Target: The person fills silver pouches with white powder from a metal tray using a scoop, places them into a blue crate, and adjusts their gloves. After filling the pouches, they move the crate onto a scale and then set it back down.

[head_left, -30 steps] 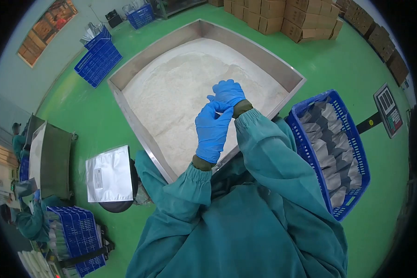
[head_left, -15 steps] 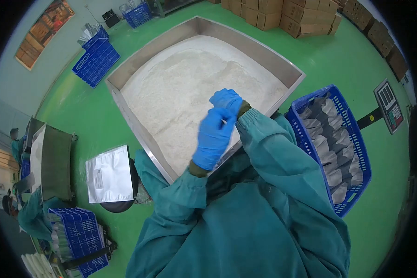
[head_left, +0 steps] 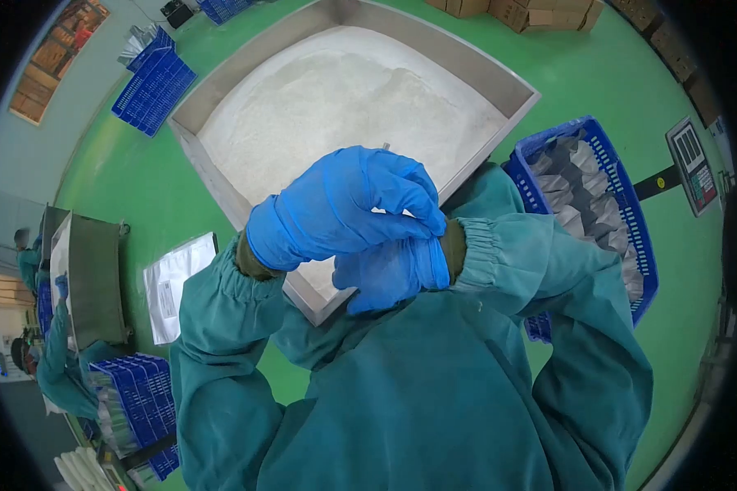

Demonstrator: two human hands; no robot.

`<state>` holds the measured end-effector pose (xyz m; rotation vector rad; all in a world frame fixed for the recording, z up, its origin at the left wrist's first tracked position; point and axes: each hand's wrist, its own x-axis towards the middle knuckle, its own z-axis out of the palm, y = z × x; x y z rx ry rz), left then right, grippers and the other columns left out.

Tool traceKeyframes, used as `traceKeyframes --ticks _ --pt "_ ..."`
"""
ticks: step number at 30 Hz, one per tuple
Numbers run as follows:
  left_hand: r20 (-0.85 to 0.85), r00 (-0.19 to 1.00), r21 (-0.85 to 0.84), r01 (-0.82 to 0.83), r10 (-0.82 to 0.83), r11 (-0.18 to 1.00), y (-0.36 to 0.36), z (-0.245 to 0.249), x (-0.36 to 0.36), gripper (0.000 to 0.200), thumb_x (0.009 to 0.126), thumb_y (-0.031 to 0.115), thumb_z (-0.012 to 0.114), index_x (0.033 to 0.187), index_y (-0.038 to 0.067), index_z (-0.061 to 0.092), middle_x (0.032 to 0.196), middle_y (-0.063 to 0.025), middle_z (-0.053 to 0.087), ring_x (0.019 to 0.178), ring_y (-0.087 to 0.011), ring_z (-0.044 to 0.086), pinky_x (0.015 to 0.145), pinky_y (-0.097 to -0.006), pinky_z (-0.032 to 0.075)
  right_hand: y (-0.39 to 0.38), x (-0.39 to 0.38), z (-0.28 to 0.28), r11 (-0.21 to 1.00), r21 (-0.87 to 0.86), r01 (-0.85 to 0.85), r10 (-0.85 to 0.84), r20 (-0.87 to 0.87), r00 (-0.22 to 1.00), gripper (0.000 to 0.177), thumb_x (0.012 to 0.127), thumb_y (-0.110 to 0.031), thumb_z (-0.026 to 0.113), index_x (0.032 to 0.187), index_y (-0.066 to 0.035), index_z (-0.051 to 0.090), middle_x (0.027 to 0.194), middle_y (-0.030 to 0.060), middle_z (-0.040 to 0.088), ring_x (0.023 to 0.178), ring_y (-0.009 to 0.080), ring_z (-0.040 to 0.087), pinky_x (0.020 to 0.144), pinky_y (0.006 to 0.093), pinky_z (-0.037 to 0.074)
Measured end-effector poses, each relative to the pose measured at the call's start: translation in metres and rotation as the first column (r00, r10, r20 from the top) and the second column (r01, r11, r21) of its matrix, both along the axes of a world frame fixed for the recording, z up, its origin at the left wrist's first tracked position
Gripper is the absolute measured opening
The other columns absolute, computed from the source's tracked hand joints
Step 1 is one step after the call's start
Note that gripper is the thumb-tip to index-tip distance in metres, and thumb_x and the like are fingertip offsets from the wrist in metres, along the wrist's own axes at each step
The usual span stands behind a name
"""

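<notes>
My left hand (head_left: pixel 344 204), in a blue disposable glove, reaches across above my right hand. Its fingers are pinched at the wrist of the other glove, on the blue glove cuff (head_left: pixel 439 260). Partly covered underneath, my right hand (head_left: pixel 381 274) wears a blue glove too. It holds nothing that I can see, and its visible fingers point left, a little apart. An olive inner cuff (head_left: pixel 454 250) shows between that glove and the teal sleeve (head_left: pixel 499 254). Behind both hands stands a metal tray (head_left: pixel 499 82) with white powder (head_left: pixel 327 98) in it.
At right, a blue crate (head_left: pixel 643 245) holds silvery pouches (head_left: pixel 590 196), beside a scale display (head_left: pixel 692 168). A silver bag (head_left: pixel 172 282) lies at left. Another person (head_left: pixel 61 360) works at far left, near a metal bin (head_left: pixel 98 278) and a blue crate (head_left: pixel 143 393).
Both hands have come closer to my body, away from the tray. My left hand has moved over my right wrist, and my right hand has turned to point left. The view has shifted.
</notes>
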<state>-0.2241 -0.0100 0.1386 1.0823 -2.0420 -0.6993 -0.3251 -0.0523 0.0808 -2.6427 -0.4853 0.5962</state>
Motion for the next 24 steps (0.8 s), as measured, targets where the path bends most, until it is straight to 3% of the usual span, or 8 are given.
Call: traceKeyframes --ticks 10,11,13,15,19,21,22,24 --pt "0.093 0.995 0.069 0.009 -0.016 0.998 0.010 0.013 -0.011 0.011 0.080 0.013 0.059 0.085 0.005 0.053 0.081 -0.0052 0.056 0.072 -0.0202 0.055 0.066 -0.0281 0.045 0.015 -0.014 0.043 0.965 0.176 -0.193 0.201 -0.028 0.979 0.039 0.084 -0.036 0.048 0.096 -0.001 0.058 0.085 0.0184 0.060 0.081 0.0334 0.058 0.075 0.0436 0.045" --pt "0.036 0.999 0.146 0.010 -0.015 0.989 0.011 0.009 -0.009 0.013 0.082 0.014 0.058 0.087 0.004 0.052 0.082 -0.0049 0.056 0.073 -0.0182 0.055 0.067 -0.0276 0.044 0.017 -0.015 0.040 0.965 0.179 -0.190 0.198 -0.029 0.980 0.039 0.084 -0.036 0.048 0.096 -0.001 0.058 0.085 0.0184 0.060 0.081 0.0334 0.058 0.075 0.0436 0.045" --pt "-0.023 1.000 0.227 0.016 -0.011 0.974 0.012 0.006 -0.008 0.015 0.084 0.016 0.056 0.089 0.004 0.051 0.082 -0.0046 0.056 0.073 -0.0161 0.054 0.067 -0.0272 0.044 0.024 -0.018 0.033 0.948 0.232 -0.219 0.206 0.082 0.975 0.033 0.076 -0.032 0.054 0.079 0.000 0.063 0.075 0.0187 0.060 0.067 0.0332 0.058 0.062 0.0435 0.046" --pt "-0.307 0.952 0.413 0.146 -0.013 0.899 0.012 0.005 -0.010 0.019 0.081 0.015 0.060 0.091 0.003 0.050 0.083 -0.0040 0.056 0.075 -0.0119 0.052 0.069 -0.0264 0.043 0.028 -0.019 0.031 0.923 0.315 -0.221 0.213 0.059 0.975 0.034 0.076 -0.032 0.054 0.079 0.001 0.063 0.075 0.0191 0.060 0.068 0.0334 0.058 0.063 0.0436 0.046" --pt "-0.366 0.927 0.487 0.264 -0.081 0.833 0.003 -0.003 -0.009 0.017 0.078 0.010 0.063 0.087 0.002 0.052 0.082 -0.0041 0.056 0.077 -0.0106 0.050 0.070 -0.0260 0.042 0.039 -0.017 0.035 0.850 0.431 -0.303 0.353 -0.039 0.935 0.036 0.076 -0.032 0.052 0.081 0.001 0.062 0.077 0.0193 0.060 0.072 0.0332 0.058 0.066 0.0445 0.046" --pt "-0.478 0.876 0.653 0.406 -0.068 0.640 -0.001 -0.003 -0.006 0.015 0.075 0.006 0.066 0.083 0.001 0.054 0.078 -0.0033 0.055 0.073 -0.0098 0.049 0.068 -0.0245 0.042 0.040 -0.013 0.042 0.842 0.429 -0.327 0.393 -0.073 0.916 0.036 0.079 -0.033 0.051 0.091 0.001 0.060 0.082 0.0191 0.060 0.077 0.0338 0.058 0.070 0.0438 0.046" --pt "-0.479 0.875 0.654 0.408 -0.068 0.637 -0.002 -0.001 -0.009 0.015 0.075 0.006 0.066 0.083 0.001 0.054 0.078 -0.0033 0.055 0.073 -0.0098 0.049 0.068 -0.0245 0.042 0.039 -0.012 0.043 0.833 0.424 -0.356 0.435 -0.106 0.894 0.038 0.082 -0.033 0.050 0.100 0.000 0.058 0.087 0.0189 0.060 0.083 0.0343 0.057 0.073 0.0431 0.046" --pt "-0.448 0.883 0.611 0.418 -0.141 0.672 -0.007 0.005 -0.018 0.011 0.075 0.007 0.064 0.079 0.001 0.056 0.073 -0.0023 0.055 0.069 -0.0085 0.048 0.064 -0.0233 0.041 0.045 -0.015 0.032 0.835 0.450 -0.318 0.391 -0.077 0.917 0.037 0.080 -0.033 0.050 0.094 0.000 0.060 0.084 0.0180 0.060 0.079 0.0330 0.058 0.071 0.0435 0.046"
